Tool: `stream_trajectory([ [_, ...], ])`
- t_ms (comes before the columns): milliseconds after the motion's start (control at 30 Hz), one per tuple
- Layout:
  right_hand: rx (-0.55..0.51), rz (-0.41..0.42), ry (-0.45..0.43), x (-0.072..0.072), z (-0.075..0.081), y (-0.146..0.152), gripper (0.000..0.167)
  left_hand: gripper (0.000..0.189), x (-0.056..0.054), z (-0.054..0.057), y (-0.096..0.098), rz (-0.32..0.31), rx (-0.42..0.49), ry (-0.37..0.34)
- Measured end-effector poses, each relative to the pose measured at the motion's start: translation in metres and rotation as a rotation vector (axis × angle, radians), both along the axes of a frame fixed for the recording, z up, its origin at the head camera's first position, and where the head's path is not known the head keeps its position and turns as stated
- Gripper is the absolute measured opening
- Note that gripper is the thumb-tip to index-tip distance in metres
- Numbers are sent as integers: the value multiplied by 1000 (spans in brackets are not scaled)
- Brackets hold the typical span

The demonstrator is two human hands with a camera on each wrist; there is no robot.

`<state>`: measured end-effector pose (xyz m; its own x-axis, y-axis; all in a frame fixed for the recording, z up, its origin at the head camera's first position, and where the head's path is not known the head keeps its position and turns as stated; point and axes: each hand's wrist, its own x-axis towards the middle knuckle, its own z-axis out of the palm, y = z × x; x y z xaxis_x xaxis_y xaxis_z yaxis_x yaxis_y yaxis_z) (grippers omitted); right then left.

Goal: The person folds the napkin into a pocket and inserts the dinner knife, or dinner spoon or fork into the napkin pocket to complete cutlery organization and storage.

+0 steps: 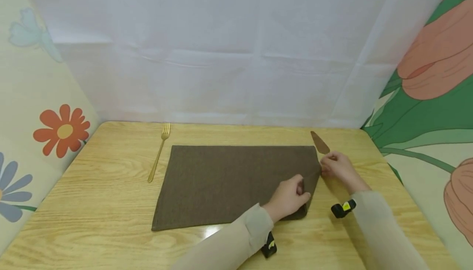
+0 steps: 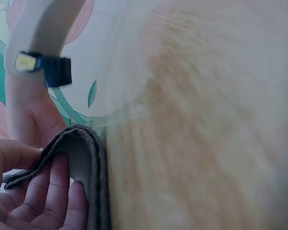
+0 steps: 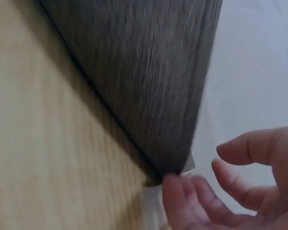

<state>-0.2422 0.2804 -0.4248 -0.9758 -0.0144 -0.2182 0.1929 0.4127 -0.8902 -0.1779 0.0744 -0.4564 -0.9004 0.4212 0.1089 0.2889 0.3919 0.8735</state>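
A dark brown cloth (image 1: pixel 233 183) lies flat on the table, its right end lifted into a bent fold. My left hand (image 1: pixel 288 196) pinches the layered edge near the front right; in the left wrist view the thumb lies on one side of the cloth (image 2: pixel 100 177) and the fingers on the other. At the cloth's right edge, my right hand (image 1: pixel 340 169) has loosely bent fingers. In the right wrist view its lower fingertips (image 3: pixel 175 191) touch the pointed cloth end, with thumb and index finger apart from it. Just beyond lies a brown, wedge-shaped blade (image 1: pixel 320 142).
A gold fork (image 1: pixel 159 153) lies left of the cloth, tines toward the back. The wooden table (image 1: pixel 92 204) ends at a white sheet (image 1: pixel 221 56) behind, with flower-painted walls on both sides. Black cameras sit on both wrists.
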Motion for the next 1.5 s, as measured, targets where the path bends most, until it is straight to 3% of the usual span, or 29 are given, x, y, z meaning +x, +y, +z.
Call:
stream_trajectory([
  [167,70,11,-3,-16,-1,-2,27,37,3,5,-8,-12,28,-54],
  [433,108,52,-30,-38,5,-11,37,46,-1,11,-18,9,56,-150],
  [533,92,44,-55,-43,10,-15,39,36,-2,14,-21,-12,71,-195],
  [667,-35,-1,-122,-50,17,-18,28,19,-3,18,-24,-62,88,-240],
  [733,-89,-27,-164,-53,21,-20,25,20,-3,19,-25,-83,77,-236],
  [867,-66,-20,-195,-57,28,-19,31,36,0,21,-27,-131,56,-232],
  [933,-4,17,-179,-58,34,-17,34,30,2,22,-27,-146,64,-217],
  [1000,61,46,-144,-59,41,-15,35,17,3,23,-27,-151,94,-198],
  [1167,157,76,-72,-60,59,-12,42,33,8,29,-24,-145,207,-162],
  [1333,96,53,-36,-62,73,-11,39,37,18,36,-30,-125,338,-160],
  [1500,3,75,-12,-61,89,-13,34,39,28,43,-44,-106,449,-221],
])
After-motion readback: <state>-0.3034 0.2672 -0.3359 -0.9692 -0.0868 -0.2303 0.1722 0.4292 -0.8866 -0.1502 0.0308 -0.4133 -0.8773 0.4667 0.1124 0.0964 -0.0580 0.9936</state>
